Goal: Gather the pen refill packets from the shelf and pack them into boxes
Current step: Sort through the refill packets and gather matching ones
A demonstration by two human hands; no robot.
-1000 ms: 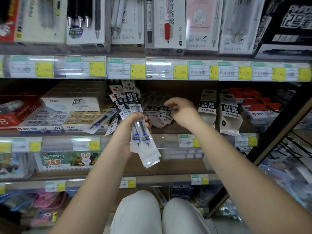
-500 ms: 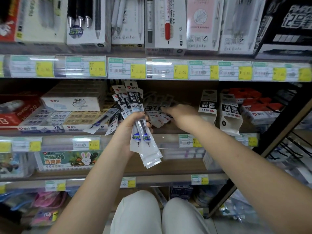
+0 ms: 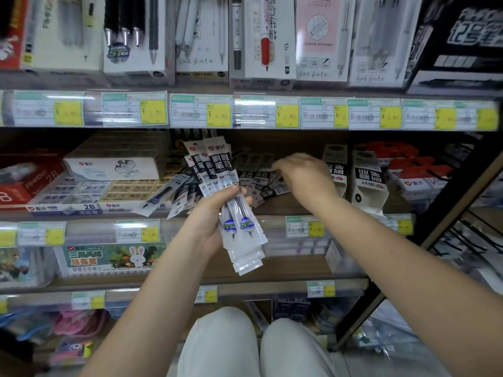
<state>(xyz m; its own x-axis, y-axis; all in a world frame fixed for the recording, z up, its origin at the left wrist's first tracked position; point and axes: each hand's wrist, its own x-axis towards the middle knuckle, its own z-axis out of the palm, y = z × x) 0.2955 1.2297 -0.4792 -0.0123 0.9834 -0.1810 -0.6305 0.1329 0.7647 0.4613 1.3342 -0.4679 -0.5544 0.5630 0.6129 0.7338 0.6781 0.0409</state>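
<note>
1. The shelf [image 3: 285,210] holds the loose pen refill packets [image 3: 261,183], which lie scattered flat on its board, just beyond and to the right of the left grip. Some slant over the front lip, near the yellow eraser boxes [image 3: 128,191] on the far left side of that grip.

2. Two white boxes [image 3: 366,178] stand upright on the same board, to the right of the reaching grip. I take them for the packing boxes, though I cannot be sure.

3. The fanned bundle of packets [image 3: 217,170] sits in the left hand [image 3: 215,213], which is clenched around its middle. The printed headers spread above the grip and the clear tails hang below it.

4. The right hand [image 3: 302,175] hovers over the loose pile with fingers bent downward. It is blurred, so I cannot tell whether its grip holds a packet.

5. Risks, as I judge them:
   - The bundle is slick and splayed; adding more could let the lowest packets slide out under the left grip.
   - A hasty sweep by the right grip could push overhanging packets off the shelf edge.
   - It could also knock an upright box over.
</note>
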